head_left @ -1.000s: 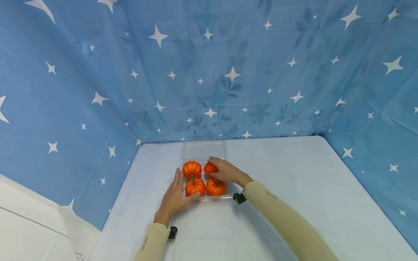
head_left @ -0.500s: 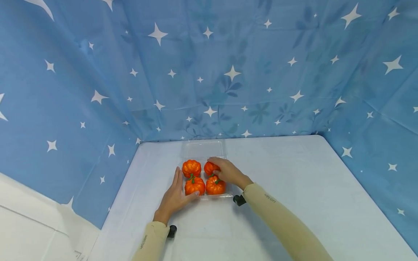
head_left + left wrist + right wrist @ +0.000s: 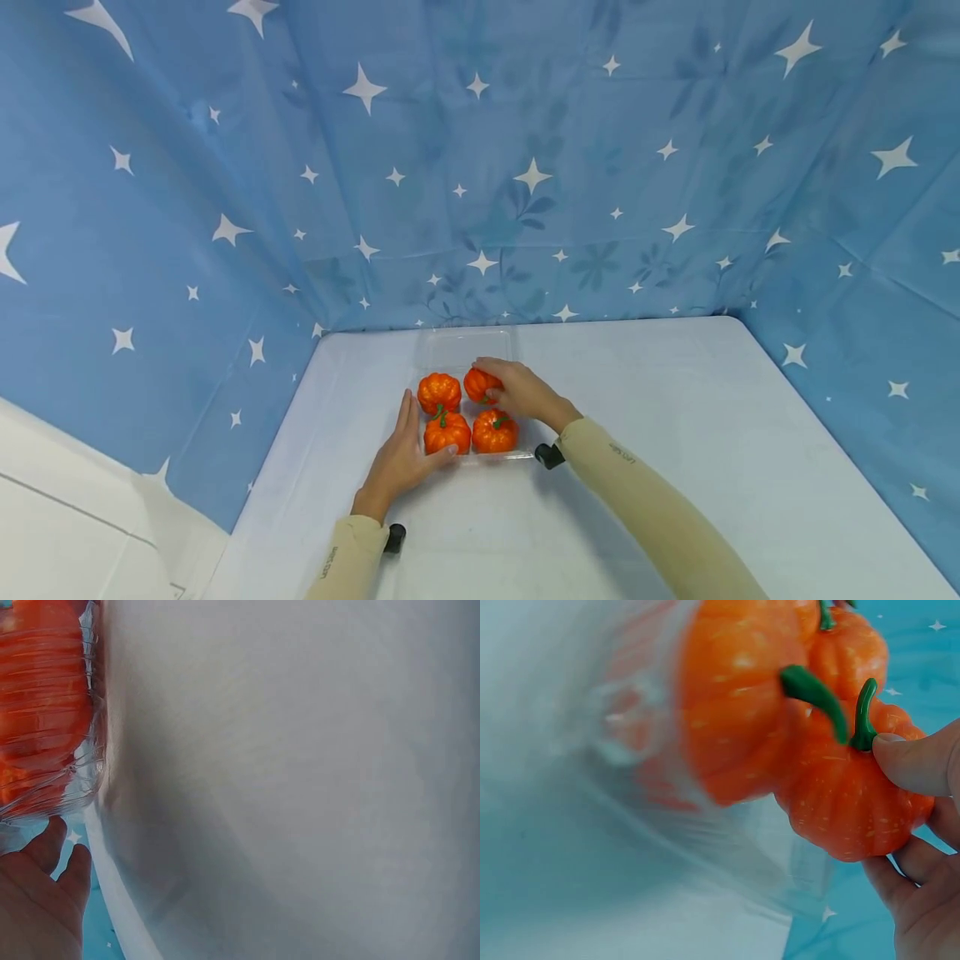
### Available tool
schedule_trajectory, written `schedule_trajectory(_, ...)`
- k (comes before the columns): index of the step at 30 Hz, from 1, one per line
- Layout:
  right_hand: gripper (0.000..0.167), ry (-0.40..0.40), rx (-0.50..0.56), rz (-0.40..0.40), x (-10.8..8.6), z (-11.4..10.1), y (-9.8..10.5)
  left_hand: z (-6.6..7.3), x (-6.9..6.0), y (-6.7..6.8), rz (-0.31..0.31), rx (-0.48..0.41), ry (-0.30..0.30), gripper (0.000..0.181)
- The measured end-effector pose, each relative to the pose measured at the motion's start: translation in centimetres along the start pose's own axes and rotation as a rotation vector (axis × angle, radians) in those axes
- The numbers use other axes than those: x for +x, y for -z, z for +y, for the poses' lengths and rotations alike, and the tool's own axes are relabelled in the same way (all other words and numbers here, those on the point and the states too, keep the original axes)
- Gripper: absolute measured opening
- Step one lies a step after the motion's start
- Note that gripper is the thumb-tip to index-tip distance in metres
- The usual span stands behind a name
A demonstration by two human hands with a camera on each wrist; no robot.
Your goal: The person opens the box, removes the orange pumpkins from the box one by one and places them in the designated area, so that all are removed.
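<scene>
Far-right pumpkin (image 3: 477,384) has shifted slightly left, gripped and partly hidden by right hand (image 3: 522,391); stem (image 3: 864,712) wearer-side; left hand (image 3: 400,461) straight-fingered beside box (image 3: 501,457).

Head view: from above, farthest off, facing forward and down across the tabletop (image 3: 675,417) to the starry curtain (image 3: 600,167)
Left wrist view: close beside the clear container (image 3: 88,761), turned sideways, mostly tabletop
Right wrist view: nearest the orange pumpkins (image 3: 742,697), turned sideways, curtain at right
Shared by all three: pumpkins, tabletop, curtain
</scene>
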State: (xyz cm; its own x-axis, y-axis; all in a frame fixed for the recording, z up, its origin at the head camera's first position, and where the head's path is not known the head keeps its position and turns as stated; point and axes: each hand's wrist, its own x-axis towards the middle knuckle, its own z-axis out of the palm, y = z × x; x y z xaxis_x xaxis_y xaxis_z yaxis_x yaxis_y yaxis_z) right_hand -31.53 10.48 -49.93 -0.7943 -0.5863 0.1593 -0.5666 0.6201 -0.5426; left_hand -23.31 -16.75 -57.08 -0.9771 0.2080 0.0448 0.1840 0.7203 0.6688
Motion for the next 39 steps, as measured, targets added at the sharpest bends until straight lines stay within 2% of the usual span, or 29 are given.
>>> schedule_trajectory(5, 0.054, 0.014, 0.025, 0.013, 0.3, -0.3, 0.7, 0.1, 0.0, 0.0, -0.005, 0.002, 0.014, 0.131)
schedule_trajectory(8, 0.054, -0.005, 0.051, 0.027, 0.2, -0.2, 1.0, 0.1, 0.0, 0.0, -0.006, 0.003, 0.012, 0.131)
schedule_trajectory(20, 0.057, -0.222, 0.274, 0.118, -1.3, 0.6, 2.1, 0.1, -0.1, 0.0, -0.008, -0.015, 0.026, 0.129)
schedule_trajectory(26, 0.056, -0.272, 0.315, 0.182, -2.5, 1.6, 3.0, 0.2, -0.1, -0.1, 0.008, -0.016, 0.018, 0.128)
schedule_trajectory(31, 0.056, -0.286, 0.352, 0.232, -3.6, 2.7, 3.7, 0.3, -0.1, 0.0, 0.001, -0.020, 0.035, 0.129)
schedule_trajectory(39, 0.060, -0.372, 0.344, 0.252, -5.7, 4.4, 5.0, 0.4, -0.2, 0.1, -0.009, -0.033, 0.030, 0.130)
